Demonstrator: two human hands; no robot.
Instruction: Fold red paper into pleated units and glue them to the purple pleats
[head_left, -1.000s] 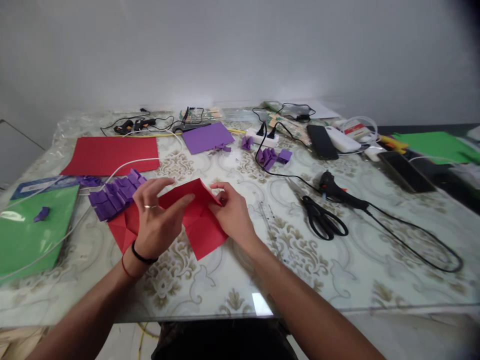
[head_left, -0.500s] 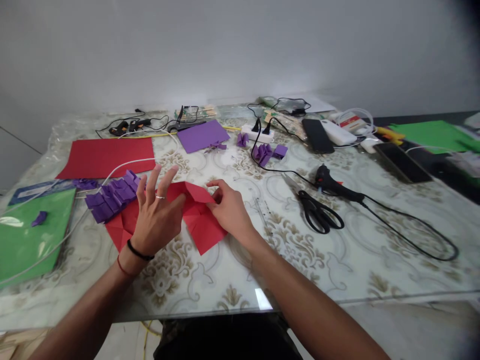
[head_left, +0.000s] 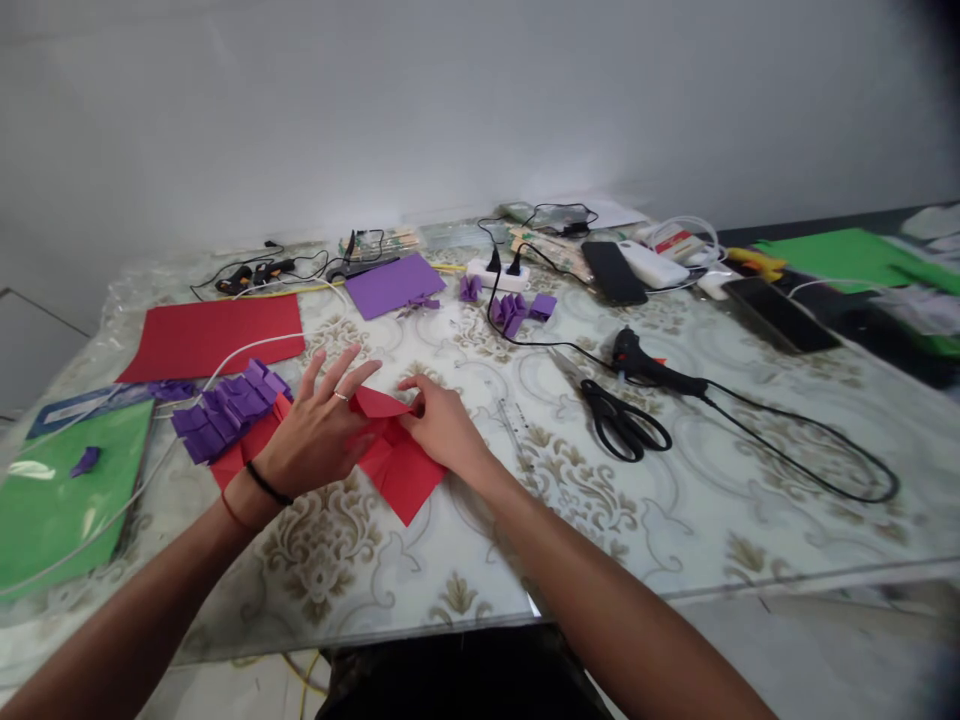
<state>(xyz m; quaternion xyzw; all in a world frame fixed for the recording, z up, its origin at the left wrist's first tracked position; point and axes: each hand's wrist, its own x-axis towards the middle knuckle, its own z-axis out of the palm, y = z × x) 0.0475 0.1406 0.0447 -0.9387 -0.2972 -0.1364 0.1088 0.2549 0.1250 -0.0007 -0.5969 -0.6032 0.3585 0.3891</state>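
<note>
A creased sheet of red paper (head_left: 403, 472) is between my two hands, partly folded, with one flap raised. My right hand (head_left: 441, 425) pinches the flap's right edge between thumb and fingertips. On the other side, my left hand (head_left: 319, 430) has its thumb and index finger at the paper's left edge, partly hidden, while its other fingers are spread in the air. Under and behind my left wrist lies another folded red piece (head_left: 241, 452). Touching that piece is a row of folded purple paper units (head_left: 229, 408).
Black-handled scissors (head_left: 628, 422) and a corded glue gun (head_left: 660, 370) lie to the right. Farther back are a purple sheet (head_left: 394, 285), small purple folded pieces (head_left: 510, 313), a power strip (head_left: 480, 272) and phones (head_left: 615, 272). Red sheets (head_left: 217, 335) and a green pack (head_left: 75, 500) are left.
My left hand has turned and its fingers now lean to the right over the red paper. The raised flap looks narrower between my hands. The whole view has shifted slightly.
</note>
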